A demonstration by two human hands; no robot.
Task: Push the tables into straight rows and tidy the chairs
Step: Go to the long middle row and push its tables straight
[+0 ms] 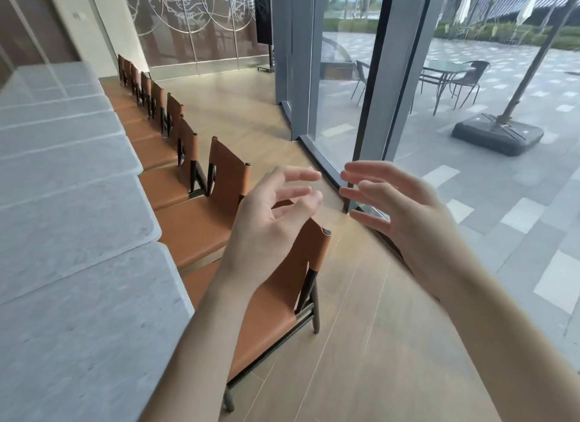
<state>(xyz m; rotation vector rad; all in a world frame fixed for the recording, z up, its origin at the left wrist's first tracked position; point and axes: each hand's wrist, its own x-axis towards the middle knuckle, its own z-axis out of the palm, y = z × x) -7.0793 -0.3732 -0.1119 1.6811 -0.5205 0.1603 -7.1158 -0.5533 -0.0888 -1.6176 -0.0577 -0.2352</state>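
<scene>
A row of tan leather chairs (201, 223) stands tucked against pale stone worktops (78, 233) on the left. Above the nearest chair (282, 296), the left hand (270, 220) hovers with fingers loosely curled, the right hand (405, 208) with fingers spread; neither holds anything. Glass wall (345, 107) on the right.

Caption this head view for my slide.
Both open hands, left hand and right hand, hover above the nearest chair.

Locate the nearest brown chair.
In the head view, the nearest brown chair stands bottom centre, beside the grey table, under the left hand.
</scene>
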